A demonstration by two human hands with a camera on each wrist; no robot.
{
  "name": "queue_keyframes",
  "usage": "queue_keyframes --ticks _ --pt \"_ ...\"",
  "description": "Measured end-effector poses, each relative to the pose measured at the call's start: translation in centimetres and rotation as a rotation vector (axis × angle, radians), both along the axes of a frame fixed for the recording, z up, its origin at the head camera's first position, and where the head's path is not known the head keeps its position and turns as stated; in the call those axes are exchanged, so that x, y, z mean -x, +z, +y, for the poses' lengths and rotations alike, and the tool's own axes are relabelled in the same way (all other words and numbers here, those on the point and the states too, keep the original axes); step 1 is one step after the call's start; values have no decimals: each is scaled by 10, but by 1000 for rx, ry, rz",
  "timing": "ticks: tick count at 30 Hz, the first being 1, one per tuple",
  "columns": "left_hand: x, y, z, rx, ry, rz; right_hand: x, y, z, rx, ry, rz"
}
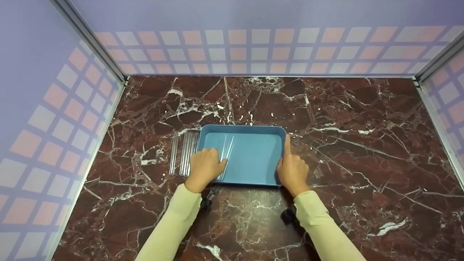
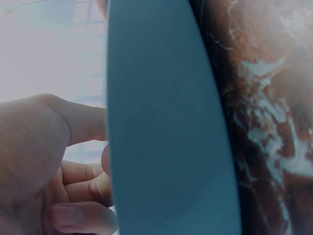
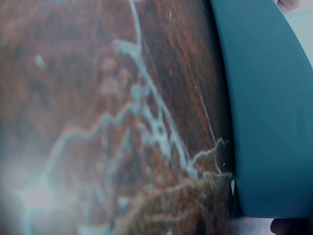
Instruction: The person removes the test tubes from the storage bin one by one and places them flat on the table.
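A shallow blue tray (image 1: pixel 253 159) lies on the marbled table, its outer wall (image 2: pixel 166 117) large in the left wrist view. At its left end, my left hand (image 1: pixel 206 165) has its fingers curled and the thumb inside the tray, pinching at slim clear tubes (image 1: pixel 231 145) that slant across the tray floor; the fingertips are hidden. My right hand (image 1: pixel 294 168) grips the right wall of the tray, thumb at the inner side and index finger straight along the rim. More clear tubes (image 1: pixel 185 154) lie side by side left of the tray, partly behind the left hand.
The dark red marbled tabletop (image 1: pixel 362 163) has white veins. Purple panels with pink and white squares (image 1: pixel 237 50) stand at the back, left and right. A metal-edged corner post (image 1: pixel 123 78) rises at the back left.
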State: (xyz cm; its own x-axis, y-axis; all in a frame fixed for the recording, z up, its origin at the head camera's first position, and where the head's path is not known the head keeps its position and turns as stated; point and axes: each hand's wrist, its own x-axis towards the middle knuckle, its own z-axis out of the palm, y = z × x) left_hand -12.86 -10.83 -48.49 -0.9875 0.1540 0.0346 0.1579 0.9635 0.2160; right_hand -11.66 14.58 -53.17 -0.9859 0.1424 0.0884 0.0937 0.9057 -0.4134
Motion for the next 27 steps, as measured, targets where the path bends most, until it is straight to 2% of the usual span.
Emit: queue_keyframes --ticks 7,13,27 --pt "-1 8 -8 -4 12 33 0 1 0 13 -7 -25" --pt "-1 15 -15 -25 30 56 -1 0 0 -12 8 13" --pt "3 29 -35 4 70 70 0 0 0 6 1 -13"
